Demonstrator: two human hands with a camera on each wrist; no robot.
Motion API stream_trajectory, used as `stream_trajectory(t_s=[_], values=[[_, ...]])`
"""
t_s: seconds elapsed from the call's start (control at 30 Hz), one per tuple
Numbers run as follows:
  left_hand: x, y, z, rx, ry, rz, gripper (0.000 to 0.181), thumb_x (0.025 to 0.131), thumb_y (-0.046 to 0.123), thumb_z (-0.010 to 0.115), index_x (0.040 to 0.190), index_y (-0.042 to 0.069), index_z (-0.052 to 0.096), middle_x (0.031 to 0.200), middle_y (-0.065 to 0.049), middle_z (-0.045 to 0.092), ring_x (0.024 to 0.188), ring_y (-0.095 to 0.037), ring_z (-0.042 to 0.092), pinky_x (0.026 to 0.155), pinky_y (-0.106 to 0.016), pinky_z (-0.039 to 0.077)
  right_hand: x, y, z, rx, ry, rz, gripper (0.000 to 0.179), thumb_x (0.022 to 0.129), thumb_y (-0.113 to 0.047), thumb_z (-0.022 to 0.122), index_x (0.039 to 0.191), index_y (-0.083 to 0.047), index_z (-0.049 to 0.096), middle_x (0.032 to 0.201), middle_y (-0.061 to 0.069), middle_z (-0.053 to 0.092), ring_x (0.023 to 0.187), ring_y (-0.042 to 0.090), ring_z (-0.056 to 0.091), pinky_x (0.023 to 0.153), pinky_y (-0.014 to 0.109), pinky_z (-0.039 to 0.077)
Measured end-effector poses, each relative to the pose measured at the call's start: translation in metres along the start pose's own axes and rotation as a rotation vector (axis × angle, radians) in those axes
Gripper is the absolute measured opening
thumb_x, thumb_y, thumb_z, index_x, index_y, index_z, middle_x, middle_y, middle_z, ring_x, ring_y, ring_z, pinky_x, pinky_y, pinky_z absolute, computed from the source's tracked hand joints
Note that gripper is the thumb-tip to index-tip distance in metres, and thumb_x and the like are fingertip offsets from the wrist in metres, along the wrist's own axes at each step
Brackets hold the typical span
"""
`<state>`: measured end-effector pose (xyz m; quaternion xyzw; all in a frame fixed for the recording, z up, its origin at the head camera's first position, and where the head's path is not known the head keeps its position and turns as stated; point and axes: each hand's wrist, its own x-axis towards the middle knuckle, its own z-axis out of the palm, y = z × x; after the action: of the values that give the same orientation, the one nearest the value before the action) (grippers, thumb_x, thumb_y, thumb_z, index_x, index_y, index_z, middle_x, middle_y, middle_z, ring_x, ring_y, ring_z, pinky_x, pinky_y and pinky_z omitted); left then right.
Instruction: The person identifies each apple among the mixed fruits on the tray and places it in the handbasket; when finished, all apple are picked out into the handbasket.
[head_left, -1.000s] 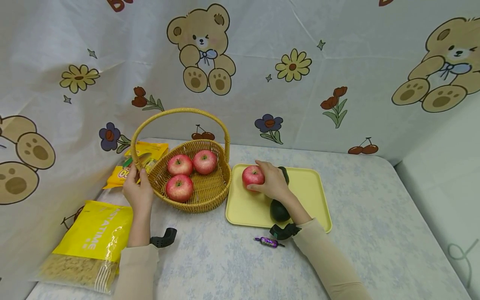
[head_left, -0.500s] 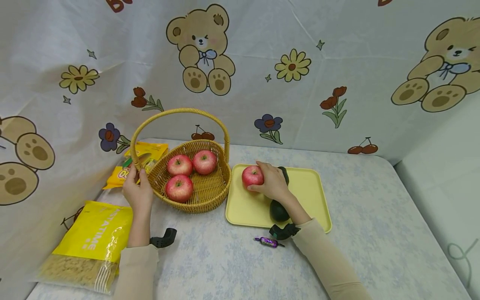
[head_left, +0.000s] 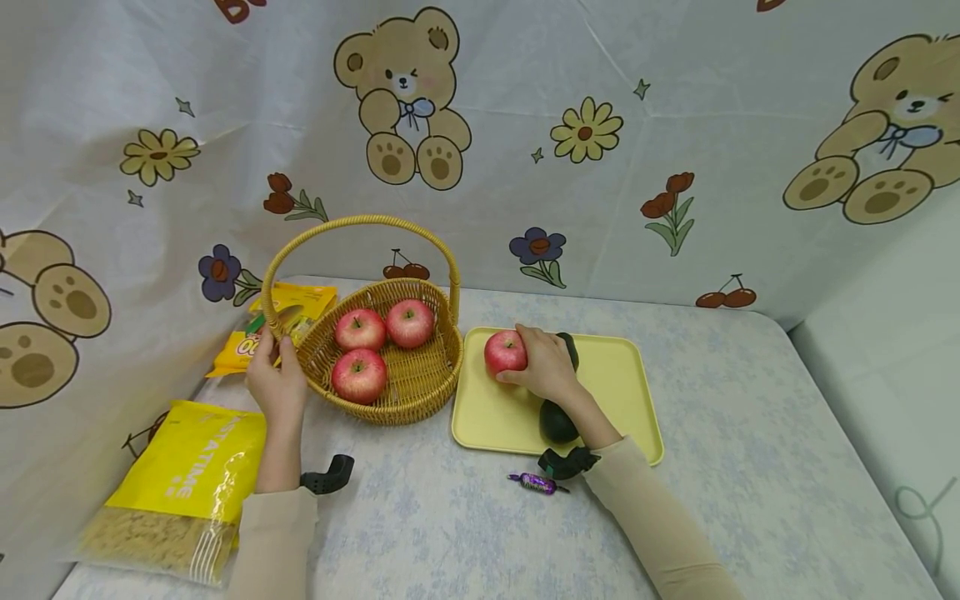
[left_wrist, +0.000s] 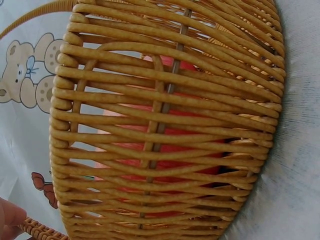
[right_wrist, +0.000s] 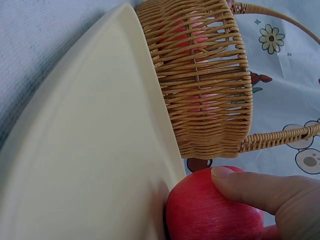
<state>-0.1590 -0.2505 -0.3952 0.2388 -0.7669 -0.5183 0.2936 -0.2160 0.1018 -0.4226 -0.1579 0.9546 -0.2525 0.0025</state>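
A wicker basket (head_left: 408,408) with a tall arched handle holds three red apples (head_left: 360,377). My left hand (head_left: 277,383) pinches the lower left end of that handle; in the left wrist view only a bit of the hand (left_wrist: 10,217) shows beside the woven wall. Over the yellow tray (head_left: 487,425), my right hand (head_left: 547,364) grips another red apple (head_left: 506,352) from its right side, the thumb lying across it in the right wrist view. Dark green avocados (head_left: 558,422) lie on the tray, partly hidden under my right hand and wrist.
A yellow snack packet (head_left: 238,350) lies behind my left hand, and a yellow pasta bag (head_left: 180,475) rests by the left forearm. In front of the tray is a purple wrapped candy (head_left: 537,483). A bear-printed cloth (head_left: 495,167) hangs behind the table.
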Motion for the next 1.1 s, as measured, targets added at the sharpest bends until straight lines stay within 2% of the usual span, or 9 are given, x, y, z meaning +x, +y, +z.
stream_trajectory(t_s=[0.53,0.77,1.1], values=[[0.001,0.000,0.000,-0.003,-0.012,-0.013,0.044,0.103,0.017,0.047,0.147,0.016,0.044,0.146,-0.009,0.050,0.129,-0.024,0.053,0.108,-0.043,0.044,0.002,0.001,0.000,-0.007,0.039,0.014,0.090,0.073,-0.038,0.085,0.142,0.004,0.044,0.136,0.022,0.056,0.127,0.035,0.052,0.113,0.052,0.030],[0.001,0.001,0.000,-0.002,-0.012,-0.015,0.044,0.103,0.017,0.047,0.147,0.017,0.045,0.145,-0.010,0.052,0.128,-0.024,0.054,0.108,-0.042,0.045,0.002,0.003,0.001,-0.006,0.055,-0.007,0.090,0.070,-0.038,0.086,0.140,0.003,0.047,0.135,0.021,0.057,0.125,0.035,0.053,0.111,0.052,0.033],[0.001,-0.001,0.000,0.003,-0.003,-0.011,0.043,0.103,0.017,0.047,0.146,0.018,0.046,0.143,-0.010,0.054,0.127,-0.024,0.055,0.107,-0.042,0.045,-0.001,0.000,-0.009,0.123,0.052,0.008,0.086,0.068,-0.031,0.088,0.138,0.001,0.049,0.134,0.020,0.055,0.118,0.036,0.055,0.101,0.052,0.047]])
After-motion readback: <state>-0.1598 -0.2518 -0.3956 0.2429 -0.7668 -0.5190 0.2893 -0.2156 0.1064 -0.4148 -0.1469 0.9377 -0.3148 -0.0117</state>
